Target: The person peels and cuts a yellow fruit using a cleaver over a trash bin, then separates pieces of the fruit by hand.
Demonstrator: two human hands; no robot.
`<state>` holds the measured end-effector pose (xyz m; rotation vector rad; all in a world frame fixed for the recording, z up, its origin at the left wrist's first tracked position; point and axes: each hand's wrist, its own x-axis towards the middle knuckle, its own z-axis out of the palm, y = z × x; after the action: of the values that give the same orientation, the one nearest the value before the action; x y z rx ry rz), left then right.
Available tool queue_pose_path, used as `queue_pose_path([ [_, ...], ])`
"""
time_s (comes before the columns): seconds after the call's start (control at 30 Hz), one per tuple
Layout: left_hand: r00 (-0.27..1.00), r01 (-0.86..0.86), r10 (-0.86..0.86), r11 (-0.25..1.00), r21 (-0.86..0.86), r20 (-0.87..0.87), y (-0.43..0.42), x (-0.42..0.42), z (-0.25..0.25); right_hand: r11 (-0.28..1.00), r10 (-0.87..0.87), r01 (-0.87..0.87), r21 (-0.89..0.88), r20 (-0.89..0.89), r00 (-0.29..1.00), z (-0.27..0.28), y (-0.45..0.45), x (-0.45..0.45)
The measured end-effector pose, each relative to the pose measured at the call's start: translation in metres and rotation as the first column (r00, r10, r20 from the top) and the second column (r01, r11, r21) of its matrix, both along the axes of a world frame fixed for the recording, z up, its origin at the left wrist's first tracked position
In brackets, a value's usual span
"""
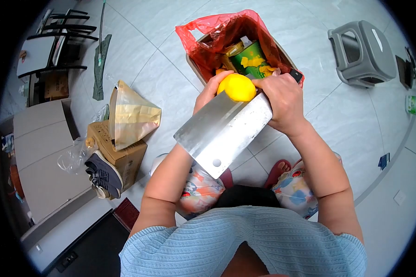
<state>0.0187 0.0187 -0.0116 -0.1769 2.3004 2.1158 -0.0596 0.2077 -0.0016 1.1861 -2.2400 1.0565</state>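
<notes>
A yellow round fruit (238,87) is held by my left hand (209,92), whose fingers curl round its left side; part of that hand is hidden behind the blade. My right hand (284,99) grips a wide metal cleaver (224,131) near its handle, with the thumb touching the fruit. The dark handle end shows beyond the right knuckles. The blade's edge lies against the fruit, and the blade slants down to the left. Just beyond both hands is a bin lined with a red plastic bag (208,23), holding yellow peel pieces (253,62) and a green container (245,54).
A grey stool (370,53) stands at the upper right. To the left are a cardboard box (129,161), a paper bag (131,117), dark shoes (101,173) and a grey cabinet (46,157). A white bottle (413,105) sits at the far right.
</notes>
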Motion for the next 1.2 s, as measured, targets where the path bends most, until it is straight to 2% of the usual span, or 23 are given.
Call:
queue_pose_path([
  [0.07,1.0,-0.009,0.009,0.999,0.036,-0.01,-0.005,-0.001,-0.003,1.0,0.003,-0.003,0.0,0.033,0.999,0.004,-0.001,0.002],
  [0.13,0.992,0.063,-0.075,0.991,-0.122,-0.099,-0.011,-0.003,-0.001,1.0,0.007,-0.007,-0.001,0.065,0.998,0.008,-0.001,0.001],
  [0.23,0.988,0.121,-0.134,0.982,-0.147,-0.076,-0.013,-0.004,0.008,0.997,0.073,-0.075,0.024,0.082,0.994,0.01,0.005,-0.004],
  [0.3,0.985,0.13,-0.147,0.977,-0.167,-0.094,-0.02,-0.007,0.002,0.988,0.148,-0.153,0.012,0.204,0.968,0.013,0.007,-0.008],
  [0.33,0.975,0.171,-0.196,0.961,-0.218,-0.103,-0.026,-0.011,-0.004,0.988,0.149,-0.155,0.012,0.202,0.968,0.014,0.007,-0.01],
  [0.4,0.963,0.209,-0.246,0.94,-0.271,-0.112,-0.027,-0.011,-0.003,0.978,0.207,-0.194,-0.073,0.343,0.916,0.017,0.006,-0.013],
  [0.43,0.972,0.223,-0.234,0.947,-0.233,-0.021,-0.022,-0.008,0.009,0.978,0.208,-0.195,-0.073,0.336,0.919,0.019,0.006,-0.015],
  [0.47,0.972,0.233,-0.223,0.953,-0.191,0.072,-0.017,-0.006,0.017,0.977,0.214,-0.189,-0.101,0.434,0.875,0.019,0.005,-0.016],
  [0.5,0.973,0.232,-0.223,0.953,-0.193,0.067,-0.014,-0.006,0.019,0.975,0.221,-0.181,-0.128,0.527,0.821,0.02,0.005,-0.017],
  [0.53,0.975,0.214,-0.206,0.971,-0.108,0.079,-0.011,-0.006,0.021,0.975,0.222,-0.181,-0.129,0.523,0.823,0.021,0.006,-0.019],
  [0.6,0.976,0.185,-0.186,0.983,0.023,0.117,-0.008,-0.007,0.025,0.966,0.254,-0.228,-0.122,0.62,0.742,0.023,0.01,-0.02],
  [0.63,0.976,0.184,-0.186,0.983,0.023,0.116,-0.009,-0.007,0.022,0.966,0.254,-0.229,-0.122,0.619,0.743,0.025,0.011,-0.021],
  [0.7,0.979,0.144,-0.17,0.967,0.208,0.109,-0.01,-0.006,0.011,0.946,0.318,-0.281,-0.164,0.644,0.696,0.027,0.015,-0.023],
  [0.73,0.98,0.144,-0.169,0.968,0.208,0.108,-0.01,-0.006,0.009,0.945,0.319,-0.282,-0.163,0.643,0.696,0.026,0.018,-0.025],
  [0.8,0.981,0.055,-0.128,0.904,0.423,0.145,-0.01,-0.006,0.008,0.929,0.367,-0.294,-0.225,0.67,0.646,0.024,0.022,-0.029],
  [0.83,0.982,0.058,-0.127,0.906,0.419,0.138,-0.011,-0.006,0.01,0.928,0.37,-0.296,-0.226,0.663,0.651,0.022,0.022,-0.027],
  [0.9,0.991,0.001,-0.04,0.953,0.303,0.125,-0.011,-0.005,0.018,0.883,0.341,0.114,-0.456,0.789,0.511,0.017,0.021,-0.02],
  [0.93,0.995,0.011,-0.037,0.966,0.26,0.095,-0.009,-0.004,0.026,0.855,0.357,0.11,-0.507,0.728,0.586,0.028,0.019,-0.021],
  [0.97,0.995,0.014,-0.037,0.967,0.255,0.087,-0.005,-0.002,0.037,0.843,0.367,0.175,-0.509,0.781,0.506,0.031,0.022,-0.021],
  [1.03,0.997,0.078,-0.078,0.996,0.038,-0.007,0.01,0.001,0.075,0.769,0.478,0.155,-0.621,0.718,0.506,0.021,0.023,-0.026],
  [1.1,0.944,0.16,-0.192,0.978,-0.134,-0.269,0.018,0.013,0.098,0.738,0.493,0.215,-0.64,0.728,0.476,0.019,0.02,-0.025],
  [1.13,0.942,0.223,-0.198,0.973,0.064,-0.273,0.026,0.022,0.117,0.746,0.487,0.225,-0.626,0.745,0.456,0.019,0.019,-0.024],
  [1.2,0.934,0.286,-0.209,0.924,0.252,-0.291,0.037,0.039,0.147,0.765,0.488,0.213,-0.608,0.763,0.425,0.018,0.018,-0.023],
])
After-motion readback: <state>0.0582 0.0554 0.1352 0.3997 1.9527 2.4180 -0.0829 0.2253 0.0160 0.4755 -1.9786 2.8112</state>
